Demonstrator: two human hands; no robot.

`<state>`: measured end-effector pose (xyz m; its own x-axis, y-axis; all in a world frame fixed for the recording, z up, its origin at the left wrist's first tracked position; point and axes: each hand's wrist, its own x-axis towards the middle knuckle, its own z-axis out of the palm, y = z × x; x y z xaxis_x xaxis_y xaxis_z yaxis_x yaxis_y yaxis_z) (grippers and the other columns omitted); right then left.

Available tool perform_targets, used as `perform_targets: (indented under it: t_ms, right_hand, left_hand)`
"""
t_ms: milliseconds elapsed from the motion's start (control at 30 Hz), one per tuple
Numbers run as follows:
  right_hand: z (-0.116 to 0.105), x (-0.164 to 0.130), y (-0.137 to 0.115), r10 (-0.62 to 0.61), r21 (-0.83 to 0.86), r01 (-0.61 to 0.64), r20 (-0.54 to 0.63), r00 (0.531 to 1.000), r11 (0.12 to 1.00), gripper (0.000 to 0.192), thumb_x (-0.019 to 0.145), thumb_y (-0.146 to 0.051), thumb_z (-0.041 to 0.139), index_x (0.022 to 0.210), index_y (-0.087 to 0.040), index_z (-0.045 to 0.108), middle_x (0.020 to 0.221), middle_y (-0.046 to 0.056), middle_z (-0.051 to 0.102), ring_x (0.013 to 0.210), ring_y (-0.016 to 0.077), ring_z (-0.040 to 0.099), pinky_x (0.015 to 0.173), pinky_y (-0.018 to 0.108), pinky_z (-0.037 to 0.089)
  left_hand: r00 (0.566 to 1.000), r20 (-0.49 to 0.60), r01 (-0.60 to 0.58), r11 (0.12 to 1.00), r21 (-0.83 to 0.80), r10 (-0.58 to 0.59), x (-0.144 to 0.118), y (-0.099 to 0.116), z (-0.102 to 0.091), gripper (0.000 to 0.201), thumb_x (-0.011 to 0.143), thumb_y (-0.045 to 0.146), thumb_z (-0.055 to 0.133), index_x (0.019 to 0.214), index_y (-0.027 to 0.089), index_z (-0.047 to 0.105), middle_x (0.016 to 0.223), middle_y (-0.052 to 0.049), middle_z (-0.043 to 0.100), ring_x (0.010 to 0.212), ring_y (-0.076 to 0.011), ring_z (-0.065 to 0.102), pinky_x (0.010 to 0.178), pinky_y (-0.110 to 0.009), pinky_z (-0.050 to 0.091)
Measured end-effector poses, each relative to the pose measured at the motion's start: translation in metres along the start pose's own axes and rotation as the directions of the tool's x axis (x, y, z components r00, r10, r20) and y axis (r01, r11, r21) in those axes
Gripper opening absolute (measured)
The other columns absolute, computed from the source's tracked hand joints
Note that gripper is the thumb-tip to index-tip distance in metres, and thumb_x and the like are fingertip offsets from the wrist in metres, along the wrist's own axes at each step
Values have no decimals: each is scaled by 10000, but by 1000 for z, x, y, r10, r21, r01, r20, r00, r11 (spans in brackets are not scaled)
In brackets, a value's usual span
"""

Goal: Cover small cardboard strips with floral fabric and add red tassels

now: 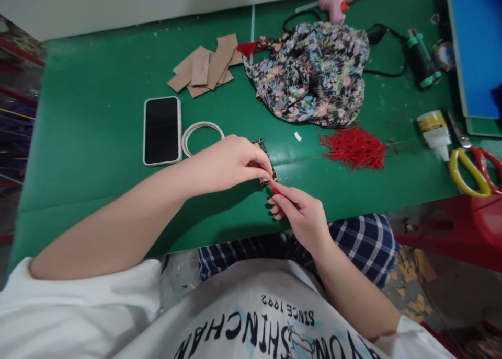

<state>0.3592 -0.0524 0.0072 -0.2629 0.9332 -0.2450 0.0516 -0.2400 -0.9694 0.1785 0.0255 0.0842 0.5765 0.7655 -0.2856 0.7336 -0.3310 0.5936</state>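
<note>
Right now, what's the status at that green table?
Left hand pinching small floral fabric piece. Right hand at its lower edge. Phone, white ring beside; nothing blocking.

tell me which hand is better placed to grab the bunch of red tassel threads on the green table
Right, probably. The right hand sits nearer the bunch of red tassel threads, with bare green table between them. The left hand lies farther away, pinching the small floral fabric-covered piece.

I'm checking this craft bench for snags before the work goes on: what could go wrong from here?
The left hand and right hand pinch a small floral fabric-covered piece right at the green table's near edge; if it slips, it may drop to the floor. The loose red tassel threads lie close by and could snag. The yellow-handled scissors overhang the table's right edge.
</note>
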Motion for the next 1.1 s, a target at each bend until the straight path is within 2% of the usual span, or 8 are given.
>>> perform_targets:
  t_ms: [200,267,433,600,833,1100]
  right_hand:
    - [2,-1,0,87,19,-86,-57,995,996,319,803,-256,544,1117,-260,599,752,-17,668,568,60,592,479,163,515]
    - [3,-1,0,90,2,-90,-91,992,996,281,796,-274,554,1073,-246,592,722,-22,666,556,69,599,457,163,504]
    - [4,-2,0,21,-149,-49,-183,983,988,120,776,-299,576,845,-210,619,676,-18,646,554,87,618,466,175,506]
    - [4,-1,1,-24,-191,-14,-192,981,982,138,784,-278,565,851,-212,665,731,3,680,614,106,645,557,214,547]
    - [2,0,4,-95,-360,21,-190,977,933,182,792,-300,562,880,-229,705,806,21,705,639,126,652,629,268,552]
    - [2,1,2,-131,-440,41,-175,976,897,180,801,-264,549,884,-233,705,778,13,702,613,122,641,629,277,561]
  left_hand:
    - [1000,-20,7,999,49,-6,5,-9,5,164,808,304,549,803,232,696,784,43,689,714,-103,598,637,-196,378]
    - [1000,-31,0,999,46,1,6,-13,7,170,810,311,545,808,227,693,794,39,687,723,-105,595,643,-196,377]
    - [999,-15,-30,1000,-1,30,8,-21,9,191,824,326,525,846,222,684,855,28,686,777,-112,597,674,-198,393]
    - [993,9,-116,993,-34,117,12,-27,13,206,856,287,482,875,194,664,908,-6,676,833,-124,600,751,-225,421]
    - [973,-73,-208,970,122,218,15,-42,24,213,885,255,446,896,187,648,915,-36,663,892,-151,557,833,-279,399]
    - [965,-77,-221,936,272,250,15,-45,29,233,892,259,436,930,185,654,903,-66,637,900,-166,527,829,-296,380]
